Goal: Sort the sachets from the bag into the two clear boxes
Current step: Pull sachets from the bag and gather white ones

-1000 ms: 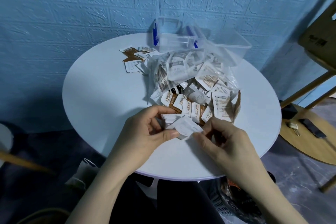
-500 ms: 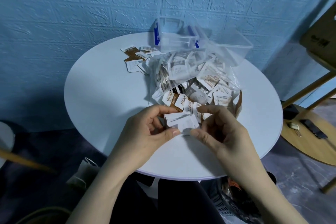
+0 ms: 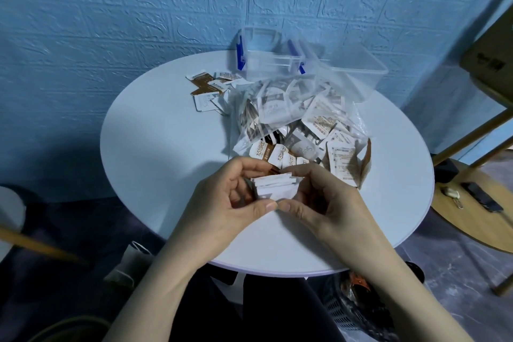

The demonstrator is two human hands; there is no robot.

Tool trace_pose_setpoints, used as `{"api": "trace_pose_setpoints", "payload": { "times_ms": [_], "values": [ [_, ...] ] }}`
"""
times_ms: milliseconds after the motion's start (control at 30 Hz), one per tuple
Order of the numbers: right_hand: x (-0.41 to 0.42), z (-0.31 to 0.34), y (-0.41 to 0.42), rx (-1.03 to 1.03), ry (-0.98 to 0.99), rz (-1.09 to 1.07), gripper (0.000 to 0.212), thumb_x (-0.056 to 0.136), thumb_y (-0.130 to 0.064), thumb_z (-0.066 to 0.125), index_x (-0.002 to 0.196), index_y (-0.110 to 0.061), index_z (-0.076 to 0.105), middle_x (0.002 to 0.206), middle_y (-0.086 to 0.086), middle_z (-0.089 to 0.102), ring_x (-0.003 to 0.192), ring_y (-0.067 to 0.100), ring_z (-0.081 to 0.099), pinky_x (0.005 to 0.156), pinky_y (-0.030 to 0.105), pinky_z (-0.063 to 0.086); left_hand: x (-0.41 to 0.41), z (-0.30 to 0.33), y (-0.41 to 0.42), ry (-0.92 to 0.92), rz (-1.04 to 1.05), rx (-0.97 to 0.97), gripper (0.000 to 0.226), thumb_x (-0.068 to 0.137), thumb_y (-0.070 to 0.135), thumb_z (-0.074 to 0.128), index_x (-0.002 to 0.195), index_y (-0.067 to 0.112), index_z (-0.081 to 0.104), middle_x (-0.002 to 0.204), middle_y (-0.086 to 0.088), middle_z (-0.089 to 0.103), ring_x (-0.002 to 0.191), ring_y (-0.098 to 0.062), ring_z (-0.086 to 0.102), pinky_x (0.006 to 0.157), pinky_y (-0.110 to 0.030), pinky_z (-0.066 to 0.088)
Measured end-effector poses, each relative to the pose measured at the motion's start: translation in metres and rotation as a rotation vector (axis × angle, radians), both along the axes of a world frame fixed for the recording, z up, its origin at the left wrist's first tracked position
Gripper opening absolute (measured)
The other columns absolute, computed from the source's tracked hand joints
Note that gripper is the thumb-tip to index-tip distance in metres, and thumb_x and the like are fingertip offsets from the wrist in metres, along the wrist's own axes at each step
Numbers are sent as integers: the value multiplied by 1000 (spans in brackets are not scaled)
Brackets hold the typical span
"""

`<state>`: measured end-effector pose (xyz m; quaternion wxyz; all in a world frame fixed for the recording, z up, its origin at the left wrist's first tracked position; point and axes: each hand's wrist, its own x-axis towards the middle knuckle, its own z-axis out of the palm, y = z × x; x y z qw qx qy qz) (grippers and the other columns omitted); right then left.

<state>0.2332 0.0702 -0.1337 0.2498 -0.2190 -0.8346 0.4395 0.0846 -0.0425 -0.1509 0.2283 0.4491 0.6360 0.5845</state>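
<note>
A small stack of white sachets is held between both hands near the table's front. My left hand grips its left side, and my right hand pinches its right side, thumbs meeting under the stack. Behind them lies a clear plastic bag spilling many white and brown sachets. At the back stand two clear boxes: one with blue latches and an open one to its right. A few loose sachets lie left of the bag.
The round white table stands against a blue brick-pattern wall. A wooden stool with a phone and keys is at the right, under a wooden frame. A basket sits on the floor below the table's front edge.
My right hand has moved left and closed in on the stack, so both hands now hold the sachets together. The sachets are squared into a tighter stack.
</note>
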Motion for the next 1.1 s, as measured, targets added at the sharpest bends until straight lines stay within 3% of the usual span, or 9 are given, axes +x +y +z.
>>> {"api": "trace_pose_setpoints", "payload": {
  "times_ms": [133,300,400,600,867,1033,1100],
  "values": [
    [1,-2,2,2,-16,-22,22,79,-23,77,92,-30,60,60,-10,51,57,4,44,57,19,37,1,-1,0,55,75,-11,40,67,23,86,97,41,67,61,13,52,51,-2,41,53,-15,35],
    [2,-1,3,9,-32,-31,23,78,-23,78,84,-34,59,59,-10,50,56,2,43,56,17,35,5,5,0,133,60,11,42,69,8,84,96,35,68,73,24,53,55,1,43,55,-6,33],
    [2,-1,3,31,-60,-41,20,79,-25,78,89,-32,63,61,-9,54,59,4,46,58,19,38,5,6,0,126,39,4,41,70,7,83,95,35,68,74,25,55,56,2,45,56,-6,34],
    [1,-2,2,53,-104,-56,25,81,-33,76,103,-24,67,80,0,68,79,16,61,76,35,49,5,7,-1,48,29,-39,40,72,8,82,97,35,67,57,17,51,50,2,40,53,-8,33],
    [1,4,-1,81,-93,-45,19,81,-28,76,98,-23,67,70,-5,62,67,9,54,65,22,45,6,7,-3,60,47,-74,36,72,9,81,93,34,67,59,21,53,53,3,43,54,-8,34],
    [6,15,6,230,-146,27,16,82,-24,75,95,-21,66,71,-12,56,66,1,49,58,14,35,10,11,-3,217,20,-88,37,75,7,81,92,36,65,64,29,54,55,3,45,55,-8,34],
    [11,32,18,187,-82,29,12,83,-29,73,93,-26,68,73,-17,58,63,2,50,58,11,34,11,12,-3,239,39,-75,39,74,3,81,90,35,67,61,28,53,52,4,44,53,-4,31]
  ]
}}
